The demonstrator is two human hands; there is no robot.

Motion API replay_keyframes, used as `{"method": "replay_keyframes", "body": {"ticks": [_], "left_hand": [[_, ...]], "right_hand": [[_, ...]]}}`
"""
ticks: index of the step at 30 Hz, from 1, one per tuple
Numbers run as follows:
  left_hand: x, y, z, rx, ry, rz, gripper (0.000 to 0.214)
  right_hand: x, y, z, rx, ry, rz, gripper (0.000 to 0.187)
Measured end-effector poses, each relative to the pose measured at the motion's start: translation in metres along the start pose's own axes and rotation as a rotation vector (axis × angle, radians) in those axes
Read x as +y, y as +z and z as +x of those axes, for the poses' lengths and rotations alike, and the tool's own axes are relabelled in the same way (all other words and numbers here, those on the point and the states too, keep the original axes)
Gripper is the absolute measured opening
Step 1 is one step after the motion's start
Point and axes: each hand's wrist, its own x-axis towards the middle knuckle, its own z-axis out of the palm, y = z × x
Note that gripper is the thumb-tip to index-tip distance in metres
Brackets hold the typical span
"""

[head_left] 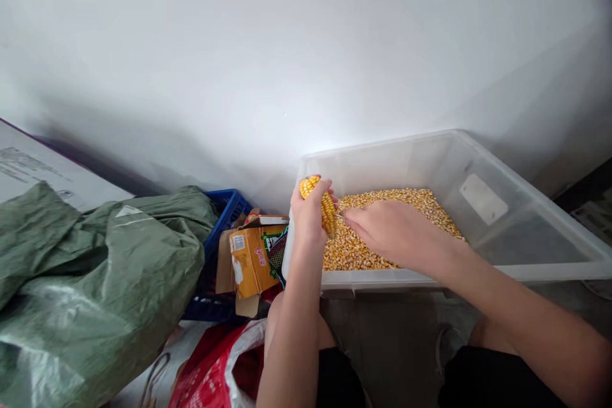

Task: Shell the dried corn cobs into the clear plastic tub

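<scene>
My left hand (308, 211) is closed around a yellow ear of corn (327, 211), held tilted over the near left part of a clear plastic bin (382, 278). My right hand (382, 229) is closed on a thin metal tool (339, 216), whose tip meets the side of the ear; its handle is hidden in my fingers, so its kind does not show. Below both hands, loose corn kernels (356, 252) cover the left part of the bin's floor.
Left of the bin, a torn orange carton (258, 261) leans by a blue plastic crate (229, 207). A large green plastic sack (105, 274) lies farther left. A red and white bag (215, 363) sits near my legs. Behind the bin rises a white wall (287, 64).
</scene>
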Motion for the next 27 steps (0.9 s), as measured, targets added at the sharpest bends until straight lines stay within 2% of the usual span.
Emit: {"method": "replay_keyframes", "body": {"ticks": [6, 9, 12, 15, 19, 27], "left_hand": [[-0.009, 0.035, 0.023, -0.249, -0.239, 0.203, 0.042], [-0.022, 0.057, 0.039, -0.353, -0.243, 0.325, 0.035], [-0.044, 0.07, 0.051, -0.379, -0.183, 0.41, 0.024], [-0.07, 0.072, 0.058, -0.387, -0.191, 0.451, 0.017], [-0.094, 0.065, 0.064, -0.379, -0.223, 0.489, 0.015], [-0.107, 0.057, 0.07, -0.312, -0.245, 0.464, 0.016]], "right_hand": [[0.019, 0.011, 0.001, -0.052, 0.133, 0.03, 0.03], [0.033, 0.011, 0.004, -0.111, 0.257, 0.076, 0.031], [0.045, 0.013, 0.007, -0.194, 0.331, 0.08, 0.029], [0.053, 0.022, 0.009, -0.273, 0.326, 0.046, 0.027], [0.06, 0.038, 0.01, -0.306, 0.274, 0.016, 0.027], [0.066, 0.055, 0.019, -0.354, 0.216, 0.017, 0.028]]}}
